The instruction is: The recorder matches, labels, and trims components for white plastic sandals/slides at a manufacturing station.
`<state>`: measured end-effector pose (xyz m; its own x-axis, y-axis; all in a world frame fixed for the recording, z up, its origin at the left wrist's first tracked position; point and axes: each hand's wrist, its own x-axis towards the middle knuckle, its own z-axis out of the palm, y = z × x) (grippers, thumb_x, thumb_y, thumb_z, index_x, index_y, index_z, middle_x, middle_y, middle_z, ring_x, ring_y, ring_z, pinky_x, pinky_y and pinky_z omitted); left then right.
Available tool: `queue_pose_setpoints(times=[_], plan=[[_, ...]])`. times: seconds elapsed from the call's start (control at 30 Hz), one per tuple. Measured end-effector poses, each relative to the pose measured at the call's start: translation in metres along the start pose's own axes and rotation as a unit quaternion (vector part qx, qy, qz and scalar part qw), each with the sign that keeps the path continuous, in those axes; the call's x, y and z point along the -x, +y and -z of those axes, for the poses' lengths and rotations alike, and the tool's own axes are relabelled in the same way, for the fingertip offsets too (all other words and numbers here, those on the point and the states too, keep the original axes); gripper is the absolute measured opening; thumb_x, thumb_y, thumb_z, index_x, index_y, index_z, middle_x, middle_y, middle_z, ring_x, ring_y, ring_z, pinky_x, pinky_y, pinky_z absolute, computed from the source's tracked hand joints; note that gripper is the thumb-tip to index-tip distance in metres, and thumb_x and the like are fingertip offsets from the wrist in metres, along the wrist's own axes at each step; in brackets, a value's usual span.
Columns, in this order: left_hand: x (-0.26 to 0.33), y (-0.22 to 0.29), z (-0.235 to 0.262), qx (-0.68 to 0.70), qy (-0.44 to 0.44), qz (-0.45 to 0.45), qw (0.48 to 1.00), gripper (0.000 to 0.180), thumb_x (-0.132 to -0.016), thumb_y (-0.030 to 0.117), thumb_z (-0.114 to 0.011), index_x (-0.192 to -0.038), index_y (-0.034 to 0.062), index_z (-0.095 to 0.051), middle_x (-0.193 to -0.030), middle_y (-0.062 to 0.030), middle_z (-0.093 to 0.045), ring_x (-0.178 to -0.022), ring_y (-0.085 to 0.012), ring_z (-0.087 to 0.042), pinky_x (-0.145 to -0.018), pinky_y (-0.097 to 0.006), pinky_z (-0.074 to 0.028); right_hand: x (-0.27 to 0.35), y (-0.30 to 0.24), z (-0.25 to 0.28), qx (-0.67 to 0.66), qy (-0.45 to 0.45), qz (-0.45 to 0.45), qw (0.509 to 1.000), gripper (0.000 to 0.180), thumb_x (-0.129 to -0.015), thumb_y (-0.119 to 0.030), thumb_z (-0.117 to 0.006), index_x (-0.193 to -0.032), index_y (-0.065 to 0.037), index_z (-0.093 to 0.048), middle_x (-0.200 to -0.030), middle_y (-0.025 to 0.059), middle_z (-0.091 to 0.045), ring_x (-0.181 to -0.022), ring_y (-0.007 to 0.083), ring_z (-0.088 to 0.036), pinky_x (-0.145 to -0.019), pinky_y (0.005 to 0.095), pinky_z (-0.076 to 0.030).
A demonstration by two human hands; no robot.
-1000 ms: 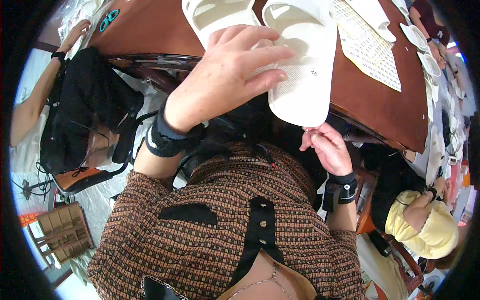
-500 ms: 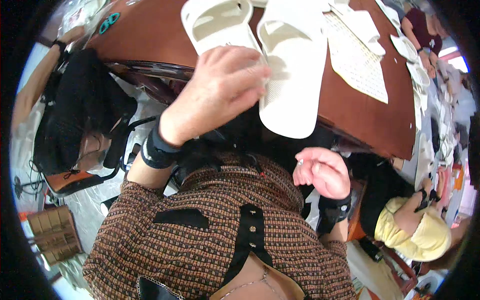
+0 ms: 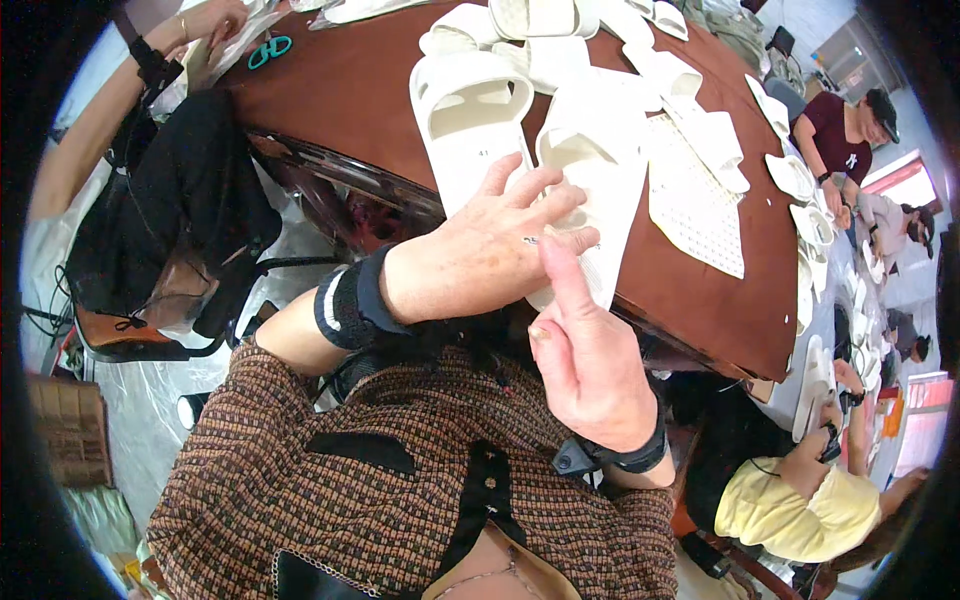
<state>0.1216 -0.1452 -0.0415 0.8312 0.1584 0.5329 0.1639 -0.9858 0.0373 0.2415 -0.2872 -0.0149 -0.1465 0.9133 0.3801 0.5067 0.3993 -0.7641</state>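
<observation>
My left hand reaches over a pair of white slide sandals at the table's near edge. Its fingers are spread, and nothing shows in its grip. The left slide sandal has a small dark print on its insole; the right slide sandal lies partly under my left fingers. A tiny dark-marked spot, perhaps a small label, shows on my left hand. My right hand is just below, its index finger stretched up against or very near my left hand, its thumb apart. I see nothing held in it.
More white slides lie behind and right, beside a printed paper sheet on the brown table. Teal-handled scissors lie at far left. A person's arm is at left; a person in yellow sits at right.
My right hand has come up and left from beside my body to my left hand. My left hand has moved right and spread its fingers. The view has shifted, showing more of the table.
</observation>
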Motion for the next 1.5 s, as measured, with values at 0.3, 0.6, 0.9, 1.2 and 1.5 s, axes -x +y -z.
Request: queue_pose_setpoints(times=[0.3, 0.6, 0.9, 1.2, 1.5], plan=[[-0.005, -0.003, 0.010, 0.062, -0.031, 0.008, 0.998, 0.043, -0.080, 0.024, -0.070, -0.121, 0.0126, -0.061, -0.131, -0.0127, -0.050, -0.124, -0.0345, -0.043, -0.101, -0.051, -0.033, -0.001, 0.018, -0.017, 0.339, 0.039, 0.086, 0.936, 0.076, -0.076, 0.001, -0.059, -0.148, -0.002, -0.033, -0.066, 0.0056, -0.047, -0.061, 0.0214, -0.054, -0.062, 0.0349, -0.048], [-0.005, -0.002, 0.012, 0.040, -0.033, 0.002, 0.999, 0.041, -0.080, 0.026, -0.070, -0.118, 0.0121, -0.062, -0.130, -0.0128, -0.051, -0.123, -0.0340, -0.044, -0.098, -0.049, -0.035, 0.004, 0.015, -0.014, 0.357, 0.030, 0.095, 0.929, 0.079, -0.074, 0.001, -0.059, -0.148, -0.004, -0.034, -0.066, 0.0043, -0.043, -0.061, 0.0208, -0.051, -0.062, 0.0344, -0.047], [-0.002, -0.006, 0.006, 0.053, -0.020, 0.002, 0.998, 0.041, -0.079, 0.023, -0.072, -0.117, 0.0116, -0.063, -0.130, -0.0132, -0.051, -0.122, -0.0333, -0.045, -0.098, -0.049, -0.036, 0.005, 0.013, -0.009, 0.339, 0.035, 0.109, 0.934, 0.071, -0.074, 0.002, -0.060, -0.142, -0.004, -0.043, -0.067, 0.0045, -0.045, -0.061, 0.0207, -0.052, -0.062, 0.0345, -0.047], [-0.004, -0.003, 0.001, 0.016, -0.008, 0.006, 1.000, 0.042, -0.077, 0.023, -0.072, -0.116, 0.0112, -0.064, -0.130, -0.0135, -0.051, -0.123, -0.0343, -0.044, -0.101, -0.054, -0.034, -0.004, 0.014, -0.006, 0.296, 0.068, 0.115, 0.946, 0.062, -0.076, 0.002, -0.060, -0.137, -0.003, -0.048, -0.069, 0.0063, -0.049, -0.060, 0.0224, -0.054, -0.060, 0.0362, -0.047], [-0.004, -0.001, -0.001, -0.093, 0.022, 0.016, 0.995, 0.040, -0.073, 0.023, -0.068, -0.111, 0.0112, -0.065, -0.130, -0.0128, -0.051, -0.126, -0.0351, -0.043, -0.104, -0.060, -0.031, -0.009, 0.010, -0.004, 0.301, 0.041, 0.075, 0.950, 0.062, -0.077, 0.001, -0.061, -0.137, -0.005, -0.046, -0.071, 0.0070, -0.053, -0.064, 0.0242, -0.058, -0.062, 0.0383, -0.048]])
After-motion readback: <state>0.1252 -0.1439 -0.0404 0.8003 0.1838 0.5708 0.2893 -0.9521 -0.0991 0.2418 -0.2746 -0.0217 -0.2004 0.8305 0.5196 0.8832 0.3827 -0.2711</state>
